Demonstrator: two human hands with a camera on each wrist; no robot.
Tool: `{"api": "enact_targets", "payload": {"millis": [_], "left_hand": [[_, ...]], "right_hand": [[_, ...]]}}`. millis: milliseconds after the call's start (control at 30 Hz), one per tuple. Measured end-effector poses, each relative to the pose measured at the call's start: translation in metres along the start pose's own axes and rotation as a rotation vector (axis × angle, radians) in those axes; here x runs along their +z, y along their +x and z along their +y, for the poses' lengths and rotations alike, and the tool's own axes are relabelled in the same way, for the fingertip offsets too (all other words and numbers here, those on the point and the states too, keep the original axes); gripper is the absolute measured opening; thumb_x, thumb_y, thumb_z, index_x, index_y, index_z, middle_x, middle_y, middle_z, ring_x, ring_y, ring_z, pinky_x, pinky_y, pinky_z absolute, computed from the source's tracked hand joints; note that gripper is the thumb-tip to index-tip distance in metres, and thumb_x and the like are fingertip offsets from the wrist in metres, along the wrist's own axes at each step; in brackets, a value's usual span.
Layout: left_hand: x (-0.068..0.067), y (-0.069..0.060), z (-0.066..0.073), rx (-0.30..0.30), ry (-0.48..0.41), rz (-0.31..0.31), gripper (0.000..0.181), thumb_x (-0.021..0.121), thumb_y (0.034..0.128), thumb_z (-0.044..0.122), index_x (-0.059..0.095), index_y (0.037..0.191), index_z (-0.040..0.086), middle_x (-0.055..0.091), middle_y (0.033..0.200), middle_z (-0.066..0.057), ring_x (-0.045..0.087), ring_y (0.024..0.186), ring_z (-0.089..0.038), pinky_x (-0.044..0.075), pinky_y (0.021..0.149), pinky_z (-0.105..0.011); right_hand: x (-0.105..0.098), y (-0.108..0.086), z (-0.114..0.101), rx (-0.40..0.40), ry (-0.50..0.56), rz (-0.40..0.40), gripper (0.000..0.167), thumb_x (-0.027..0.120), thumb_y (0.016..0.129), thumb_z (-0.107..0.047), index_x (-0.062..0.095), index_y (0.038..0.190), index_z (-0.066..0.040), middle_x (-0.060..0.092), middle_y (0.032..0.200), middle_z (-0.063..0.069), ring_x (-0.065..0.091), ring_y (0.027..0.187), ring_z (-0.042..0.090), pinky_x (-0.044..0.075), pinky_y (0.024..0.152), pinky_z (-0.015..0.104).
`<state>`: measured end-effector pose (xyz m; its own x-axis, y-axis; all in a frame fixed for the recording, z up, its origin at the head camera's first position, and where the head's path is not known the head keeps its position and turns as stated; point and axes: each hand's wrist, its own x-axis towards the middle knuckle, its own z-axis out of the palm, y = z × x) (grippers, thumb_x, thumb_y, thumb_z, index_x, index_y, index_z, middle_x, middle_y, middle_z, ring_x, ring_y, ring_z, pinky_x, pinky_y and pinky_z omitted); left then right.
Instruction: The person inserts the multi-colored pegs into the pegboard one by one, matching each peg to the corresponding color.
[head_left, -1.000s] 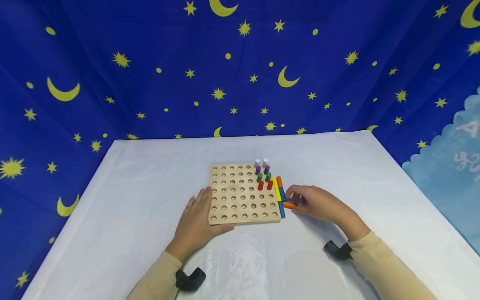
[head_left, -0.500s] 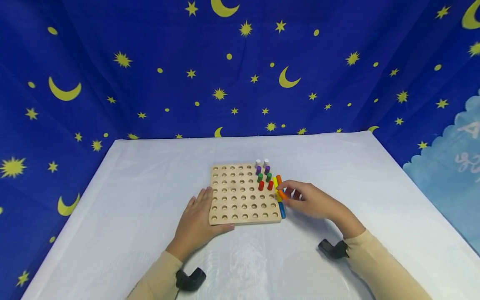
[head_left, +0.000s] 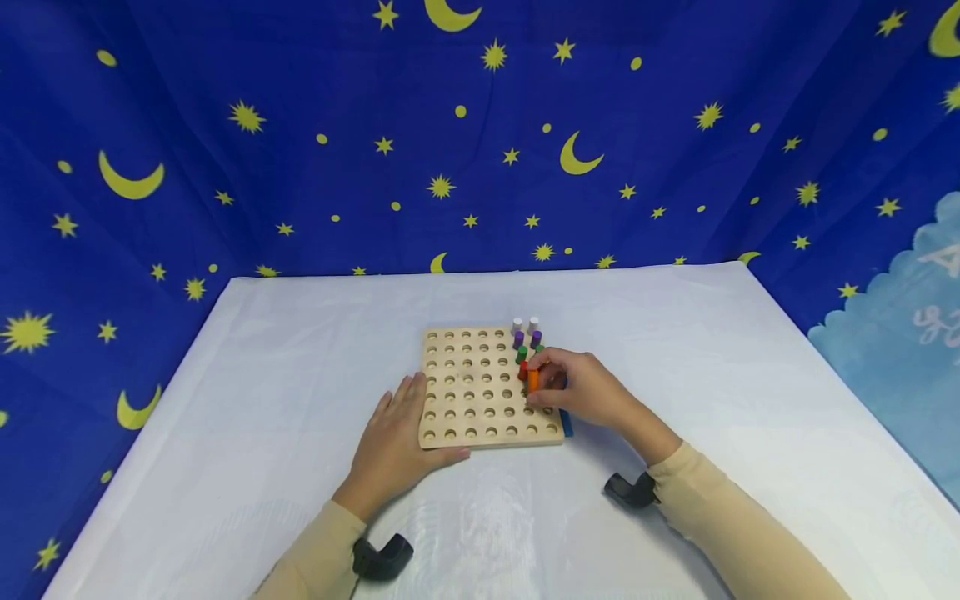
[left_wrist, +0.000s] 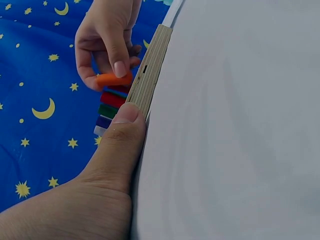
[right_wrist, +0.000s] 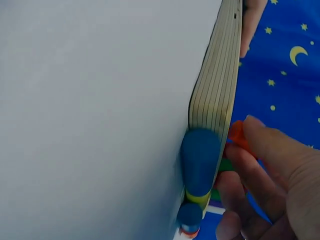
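A wooden pegboard [head_left: 480,404] with rows of round holes lies flat on the table. My left hand [head_left: 390,446] rests at its near left corner, fingers along the left side, thumb [left_wrist: 126,117] against the front edge. My right hand [head_left: 588,387] pinches an orange peg [head_left: 533,381] between thumb and fingers, upright over the right part of the board. Just behind it stands a red peg [head_left: 523,369]. Green [head_left: 522,354], purple [head_left: 519,339] and white pegs [head_left: 517,326] stand in pairs farther back. Whether the orange peg's lower end touches a hole is unclear.
Against the board's right side lies a blue peg [right_wrist: 202,160], with a bit of yellow peg [right_wrist: 198,197] and another blue peg [right_wrist: 190,214] behind. A white cloth [head_left: 300,333] covers the table. Blue star-patterned fabric [head_left: 480,167] hangs at the back.
My right hand has picked up the orange peg from beside the board, turned it upright and carried it left over the board. The left hand has stayed in place.
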<state>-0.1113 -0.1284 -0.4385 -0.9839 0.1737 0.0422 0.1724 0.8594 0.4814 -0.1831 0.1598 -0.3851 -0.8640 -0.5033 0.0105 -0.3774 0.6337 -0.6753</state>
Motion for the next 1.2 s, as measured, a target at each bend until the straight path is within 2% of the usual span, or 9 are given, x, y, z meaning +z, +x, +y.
{"api": "enact_targets", "payload": {"millis": [200, 367, 600, 733, 833, 933, 1033, 1133, 1200], "left_hand": [[0.0, 0.0, 0.001, -0.005, -0.001, -0.006, 0.134, 0.07, 0.0664, 0.081, 0.011, 0.159, 0.002, 0.016, 0.166, -0.013, 0.015, 0.155, -0.03, 0.011, 0.127, -0.051], [0.0, 0.0, 0.002, -0.006, -0.009, -0.003, 0.134, 0.071, 0.0665, 0.08, 0.013, 0.158, 0.002, 0.018, 0.166, -0.013, 0.016, 0.154, -0.03, 0.012, 0.127, -0.051], [0.0, 0.0, 0.001, -0.006, -0.007, 0.007, 0.133, 0.071, 0.0657, 0.079, 0.014, 0.158, 0.002, 0.019, 0.166, -0.014, 0.018, 0.154, -0.03, 0.013, 0.127, -0.051], [-0.001, 0.0, 0.002, -0.002, -0.011, 0.002, 0.133, 0.072, 0.0662, 0.078, 0.014, 0.158, 0.002, 0.019, 0.166, -0.014, 0.017, 0.154, -0.031, 0.013, 0.127, -0.052], [-0.001, 0.0, 0.003, -0.005, -0.013, -0.004, 0.133, 0.072, 0.0661, 0.079, 0.014, 0.158, 0.002, 0.018, 0.166, -0.014, 0.017, 0.154, -0.031, 0.013, 0.127, -0.052], [-0.001, 0.0, 0.002, -0.01, -0.009, -0.008, 0.134, 0.071, 0.0659, 0.08, 0.013, 0.159, 0.002, 0.018, 0.166, -0.013, 0.017, 0.154, -0.031, 0.013, 0.127, -0.052], [-0.001, 0.0, 0.002, -0.013, -0.007, -0.01, 0.134, 0.071, 0.0658, 0.08, 0.012, 0.159, 0.003, 0.017, 0.166, -0.013, 0.016, 0.155, -0.03, 0.013, 0.127, -0.052], [-0.001, 0.0, 0.001, -0.012, -0.008, -0.012, 0.134, 0.071, 0.0658, 0.08, 0.012, 0.159, 0.003, 0.017, 0.166, -0.013, 0.016, 0.155, -0.03, 0.012, 0.127, -0.052], [-0.001, 0.0, 0.001, -0.012, -0.008, -0.014, 0.134, 0.071, 0.0661, 0.08, 0.012, 0.159, 0.003, 0.017, 0.166, -0.013, 0.015, 0.155, -0.03, 0.012, 0.127, -0.052]], "right_hand": [[0.004, 0.002, -0.007, -0.016, -0.099, 0.025, 0.034, 0.082, 0.083, -0.024, 0.066, 0.112, -0.018, 0.071, 0.086, -0.009, 0.059, 0.069, 0.007, 0.05, 0.064, 0.024], [0.007, 0.003, -0.007, -0.042, -0.188, 0.055, 0.029, 0.082, 0.083, -0.025, 0.066, 0.107, -0.021, 0.071, 0.089, -0.009, 0.058, 0.07, 0.003, 0.049, 0.066, 0.024], [0.009, 0.003, -0.008, -0.115, -0.207, 0.07, 0.023, 0.082, 0.082, -0.02, 0.067, 0.1, -0.019, 0.072, 0.09, -0.009, 0.063, 0.077, 0.005, 0.052, 0.068, 0.024], [0.008, 0.001, -0.009, -0.116, -0.238, 0.08, 0.022, 0.083, 0.081, -0.024, 0.07, 0.098, -0.019, 0.072, 0.091, -0.01, 0.064, 0.08, 0.006, 0.051, 0.071, 0.026], [0.005, -0.001, -0.008, -0.101, -0.206, 0.086, 0.029, 0.084, 0.079, -0.028, 0.072, 0.104, -0.02, 0.072, 0.097, -0.011, 0.062, 0.079, 0.008, 0.051, 0.07, 0.026], [-0.002, -0.004, -0.003, -0.108, -0.109, 0.108, 0.035, 0.084, 0.08, -0.03, 0.071, 0.111, -0.019, 0.07, 0.101, -0.008, 0.059, 0.077, 0.014, 0.051, 0.066, 0.025], [-0.013, -0.008, 0.006, -0.097, -0.022, 0.161, 0.032, 0.076, 0.089, -0.028, 0.069, 0.117, -0.015, 0.067, 0.1, -0.003, 0.057, 0.074, 0.019, 0.05, 0.062, 0.025], [-0.023, -0.007, 0.02, -0.024, -0.01, 0.2, 0.03, 0.063, 0.099, -0.023, 0.064, 0.127, -0.011, 0.065, 0.102, 0.002, 0.054, 0.074, 0.019, 0.048, 0.062, 0.026], [-0.029, -0.005, 0.029, 0.06, -0.027, 0.18, 0.034, 0.058, 0.101, -0.021, 0.06, 0.133, -0.011, 0.064, 0.103, 0.004, 0.052, 0.074, 0.019, 0.047, 0.064, 0.027]]}}
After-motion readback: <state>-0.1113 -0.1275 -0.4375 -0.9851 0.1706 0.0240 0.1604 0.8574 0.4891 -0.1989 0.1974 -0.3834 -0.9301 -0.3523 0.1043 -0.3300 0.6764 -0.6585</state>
